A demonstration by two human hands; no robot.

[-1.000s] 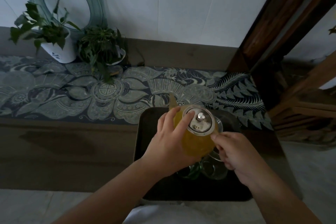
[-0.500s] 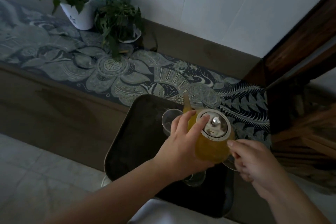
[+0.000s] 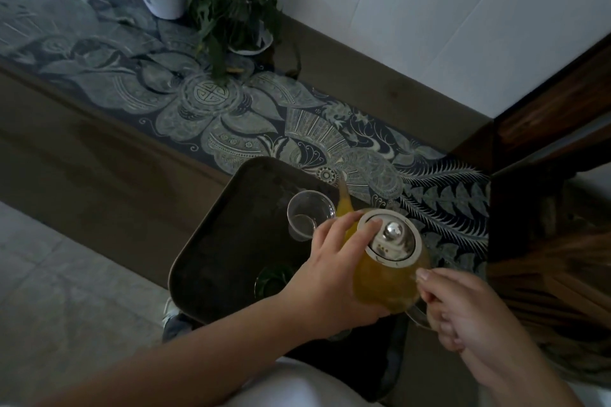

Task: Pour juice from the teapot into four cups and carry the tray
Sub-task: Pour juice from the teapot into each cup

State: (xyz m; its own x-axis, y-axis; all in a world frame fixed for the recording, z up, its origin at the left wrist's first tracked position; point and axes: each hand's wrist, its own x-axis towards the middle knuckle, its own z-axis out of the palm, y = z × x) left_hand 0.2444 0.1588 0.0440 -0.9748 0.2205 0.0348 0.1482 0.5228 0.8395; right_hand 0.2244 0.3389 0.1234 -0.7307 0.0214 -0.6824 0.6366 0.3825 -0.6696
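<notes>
A glass teapot [image 3: 385, 277] full of orange juice hangs over a dark tray [image 3: 231, 241]. My right hand [image 3: 463, 311] grips its handle. My left hand [image 3: 330, 274] cups its side, fingertips on the metal lid [image 3: 391, 238]. The spout [image 3: 344, 201] points away from me, just right of an empty glass cup [image 3: 309, 213] standing on the tray. A second glass cup [image 3: 272, 279] with a green tint stands nearer me, partly behind my left hand. Any other cups are hidden under my hands and the pot.
The tray lies on a brown table [image 3: 99, 168] with a blue patterned runner [image 3: 231, 122]. Two potted plants [image 3: 228, 6] stand at the back by the white wall. Dark wooden furniture [image 3: 545, 208] is close on the right. Tiled floor [image 3: 66, 291] shows at the lower left.
The view has swung down and to the right. The teapot has stayed in both hands, and an empty cup beside the spout has come into sight.
</notes>
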